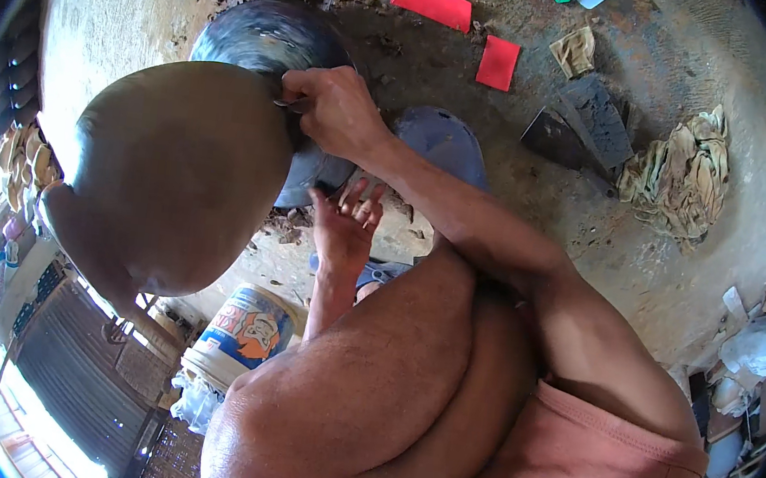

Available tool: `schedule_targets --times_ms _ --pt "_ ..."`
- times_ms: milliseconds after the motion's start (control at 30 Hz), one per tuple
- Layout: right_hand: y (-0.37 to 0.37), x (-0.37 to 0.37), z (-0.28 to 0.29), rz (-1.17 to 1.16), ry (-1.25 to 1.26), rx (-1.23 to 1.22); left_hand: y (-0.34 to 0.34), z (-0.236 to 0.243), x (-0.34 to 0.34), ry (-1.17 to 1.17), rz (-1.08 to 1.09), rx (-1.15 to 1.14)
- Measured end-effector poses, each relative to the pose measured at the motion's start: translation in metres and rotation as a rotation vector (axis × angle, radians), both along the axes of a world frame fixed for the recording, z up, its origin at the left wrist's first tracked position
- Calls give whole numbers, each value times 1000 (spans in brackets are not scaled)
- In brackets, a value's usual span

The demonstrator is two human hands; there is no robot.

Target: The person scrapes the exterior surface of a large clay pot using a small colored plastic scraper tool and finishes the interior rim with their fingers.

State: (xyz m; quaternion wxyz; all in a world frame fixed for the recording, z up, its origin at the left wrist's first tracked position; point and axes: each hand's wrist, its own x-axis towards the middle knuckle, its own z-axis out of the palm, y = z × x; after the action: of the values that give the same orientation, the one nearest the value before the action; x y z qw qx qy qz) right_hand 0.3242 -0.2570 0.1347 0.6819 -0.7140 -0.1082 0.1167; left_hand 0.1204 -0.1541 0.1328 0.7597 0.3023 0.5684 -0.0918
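Clay pot (175, 171) (large, brown, rounded) fills the left, hiding part of the dark pot (269, 33) behind. Right hand (336, 108) pinches a small, unclear tool at its edge; left hand (345, 221) spreads open, empty.

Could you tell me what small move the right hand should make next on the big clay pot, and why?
Probably draw the small tool a little further along the brown clay pot. The right hand presses it at the pot's upper edge, beside the dark rounded form. The left hand is open, fingers spread, near the pot's lower side, seemingly placed to steady it.
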Motion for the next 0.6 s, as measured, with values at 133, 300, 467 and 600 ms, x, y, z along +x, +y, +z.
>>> schedule_targets --times_ms 133,300,467,600 --pt "-4 1 -1 -37 7 29 42 5 15 55 155 342" --pt "-7 -1 -5 -20 7 30 114 -19 4 108 108 470" --pt "-10 -5 7 -26 -20 41 189 -67 -35 4 -412 913" --pt "-11 -26 6 -73 -51 104 202 -73 -34 -231 -557 826"
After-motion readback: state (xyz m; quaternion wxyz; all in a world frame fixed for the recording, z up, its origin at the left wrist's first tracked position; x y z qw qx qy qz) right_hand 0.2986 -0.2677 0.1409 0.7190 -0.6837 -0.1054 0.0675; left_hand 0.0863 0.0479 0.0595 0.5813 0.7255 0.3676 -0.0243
